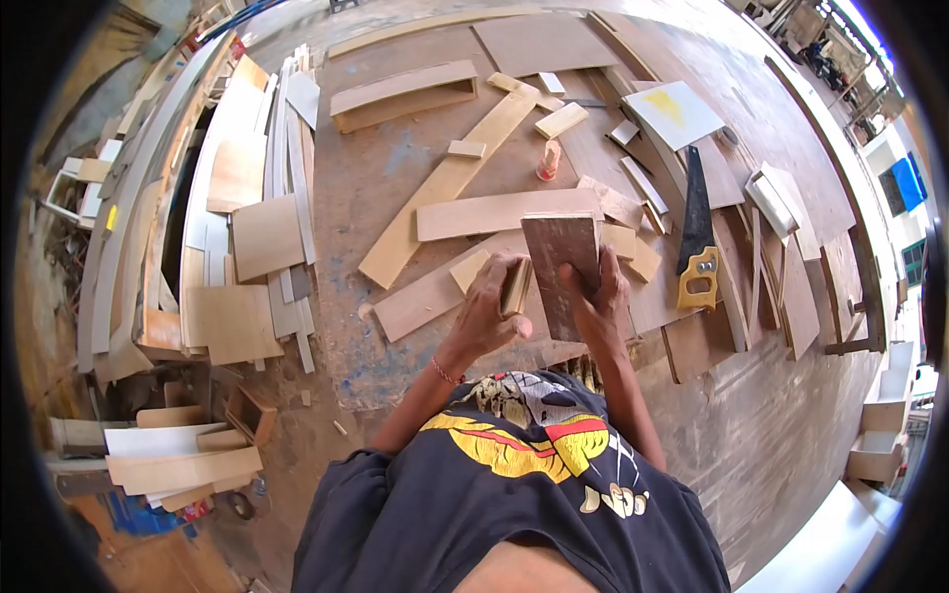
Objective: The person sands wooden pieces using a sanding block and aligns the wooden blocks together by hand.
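gripping a dark brown board [554, 249], the right hand [603, 304] has its thumb laid across the face and its fingers wrapped round the right edge, a firm, half-curled hold. and there's a pale layer along the board's top and right side; whether that's a second piece, can't say from here. over to the left hand [490, 304], fingers bent round a small wood block [515, 289], thumb sticking out low on the near side. so both hands are loaded, side by side, board and block up in front of the dark shirt [504, 504], at the near part of the table [381, 188]. the block's top corner comes right up to the board's left edge, and whether they touch is too close to call!

just beyond, a wide plank [484, 217] lies crosswise, its right part hidden behind the board. a long plank [425, 203] slants past it, carrying a little offcut [467, 149]. there's a small red and white bottle [549, 162] standing past the top of the board. out to the right of the right hand, well apart from it, a saw [697, 232] lies with its yellow handle towards the person and its dark blade pointing away.
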The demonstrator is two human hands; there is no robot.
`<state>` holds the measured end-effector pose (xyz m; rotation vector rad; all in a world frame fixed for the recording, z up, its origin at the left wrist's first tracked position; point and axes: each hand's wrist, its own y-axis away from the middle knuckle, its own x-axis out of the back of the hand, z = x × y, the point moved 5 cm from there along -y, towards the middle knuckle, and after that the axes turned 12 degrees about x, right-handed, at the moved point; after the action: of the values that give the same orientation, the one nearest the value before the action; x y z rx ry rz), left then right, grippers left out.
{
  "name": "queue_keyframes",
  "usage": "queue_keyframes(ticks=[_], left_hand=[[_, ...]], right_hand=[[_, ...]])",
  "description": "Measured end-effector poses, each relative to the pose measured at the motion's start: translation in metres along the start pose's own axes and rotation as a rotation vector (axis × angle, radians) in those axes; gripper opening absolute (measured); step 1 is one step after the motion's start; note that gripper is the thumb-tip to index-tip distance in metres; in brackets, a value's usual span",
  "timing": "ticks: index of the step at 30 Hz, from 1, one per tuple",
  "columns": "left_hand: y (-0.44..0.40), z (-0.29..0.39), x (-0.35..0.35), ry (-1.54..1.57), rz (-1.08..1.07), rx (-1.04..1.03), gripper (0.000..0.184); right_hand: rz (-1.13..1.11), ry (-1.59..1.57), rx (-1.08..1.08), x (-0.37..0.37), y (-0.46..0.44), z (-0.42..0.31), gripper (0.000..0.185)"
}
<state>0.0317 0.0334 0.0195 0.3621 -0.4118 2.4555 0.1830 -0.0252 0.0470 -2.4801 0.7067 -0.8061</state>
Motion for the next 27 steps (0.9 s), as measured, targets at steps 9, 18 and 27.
queue_keyframes(ticks=[9,18,27], left_hand=[[-0.004,-0.017,0.007,-0.240,0.233,-0.046,0.090],[0.004,-0.028,0.002,-0.362,0.094,-0.008,0.082],[0.007,-0.010,0.002,-0.288,0.001,-0.040,0.091]], right_hand=[[-0.051,0.179,0.400,-0.001,0.022,-0.036,0.059],[-0.171,0.197,0.139,-0.003,0.010,-0.026,0.033],[-0.078,0.286,0.180,-0.005,-0.004,-0.005,0.035]])
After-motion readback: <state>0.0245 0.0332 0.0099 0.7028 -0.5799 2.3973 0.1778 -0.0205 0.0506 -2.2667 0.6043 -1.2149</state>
